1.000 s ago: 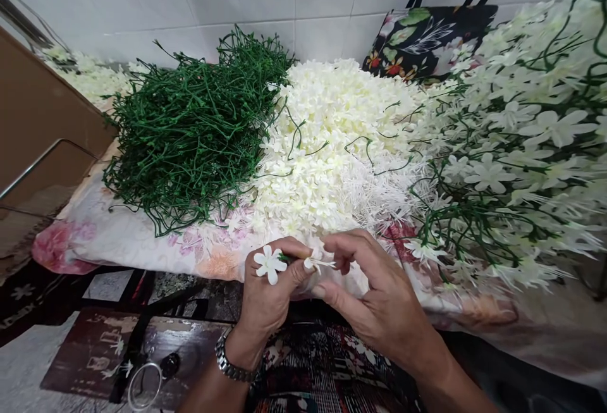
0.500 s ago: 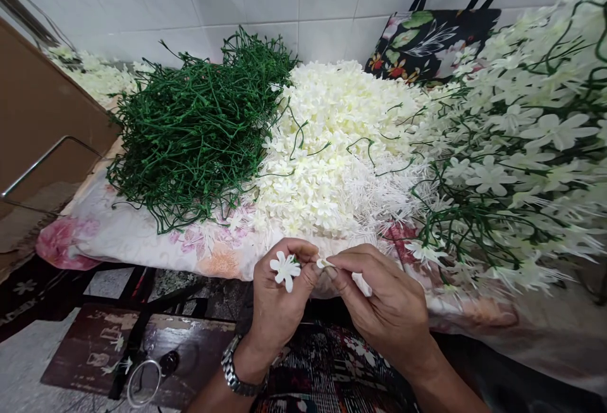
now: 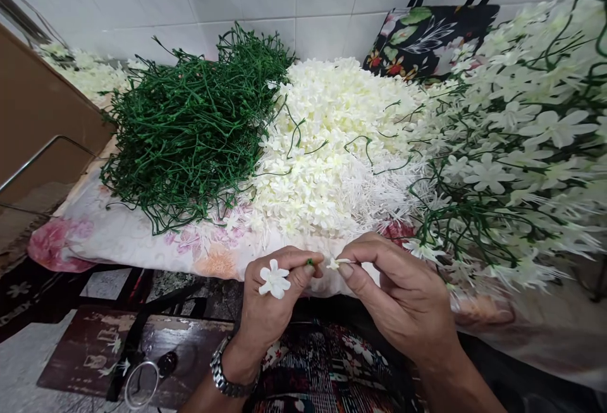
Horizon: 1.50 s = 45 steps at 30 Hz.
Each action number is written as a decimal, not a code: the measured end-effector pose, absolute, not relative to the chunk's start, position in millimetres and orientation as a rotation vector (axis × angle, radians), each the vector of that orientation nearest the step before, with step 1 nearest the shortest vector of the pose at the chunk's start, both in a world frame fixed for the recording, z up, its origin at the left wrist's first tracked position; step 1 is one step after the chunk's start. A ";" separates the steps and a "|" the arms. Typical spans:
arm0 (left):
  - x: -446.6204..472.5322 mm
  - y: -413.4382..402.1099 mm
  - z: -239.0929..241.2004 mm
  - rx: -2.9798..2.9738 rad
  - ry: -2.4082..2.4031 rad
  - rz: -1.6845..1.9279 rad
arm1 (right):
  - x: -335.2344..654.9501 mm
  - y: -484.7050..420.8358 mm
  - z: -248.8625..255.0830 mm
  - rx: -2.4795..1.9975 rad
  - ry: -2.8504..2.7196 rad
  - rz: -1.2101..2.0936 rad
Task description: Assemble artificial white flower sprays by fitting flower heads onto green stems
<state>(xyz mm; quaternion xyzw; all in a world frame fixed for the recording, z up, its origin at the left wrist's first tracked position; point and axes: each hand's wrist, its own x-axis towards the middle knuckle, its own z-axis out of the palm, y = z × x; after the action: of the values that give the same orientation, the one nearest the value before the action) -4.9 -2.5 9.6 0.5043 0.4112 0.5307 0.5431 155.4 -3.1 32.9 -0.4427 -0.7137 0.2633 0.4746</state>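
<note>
My left hand is closed round a small green stem whose tip shows beside the thumb; a white artificial flower sits on the stem over my knuckles. My right hand pinches a small white blossom between thumb and forefinger, a short way from the stem's tip. Both hands hover at the near edge of the floral cloth. Just behind them lies the heap of loose white blossoms.
A tangle of bare green stems lies at the left of the cloth. Finished sprays with white flowers are piled on the right. A dark floral bag leans on the tiled wall. A brown board stands at the left.
My hands have shifted slightly. The right hand's pinched blossom now sits just apart from the green stem tip, which shows past my left thumb.
</note>
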 end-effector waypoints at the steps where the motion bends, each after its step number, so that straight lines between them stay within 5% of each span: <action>1: -4.9 -2.0 12.3 1.276 1.001 1.254 | 155.7 -2.7 35.4 -1.071 -1.762 0.642; 13: -3.4 -3.7 20.2 1.866 1.109 1.089 | 156.3 -1.7 39.0 -1.073 -2.065 0.390; 45: -1.8 8.5 11.2 1.874 1.175 1.055 | 155.2 7.6 12.1 -1.068 -1.976 0.578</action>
<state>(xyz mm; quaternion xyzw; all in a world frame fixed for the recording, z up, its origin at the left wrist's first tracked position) -1.8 8.5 11.2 0.7197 0.4511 0.4049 0.3387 155.2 7.6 12.1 -0.4220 -0.7809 0.2283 0.4000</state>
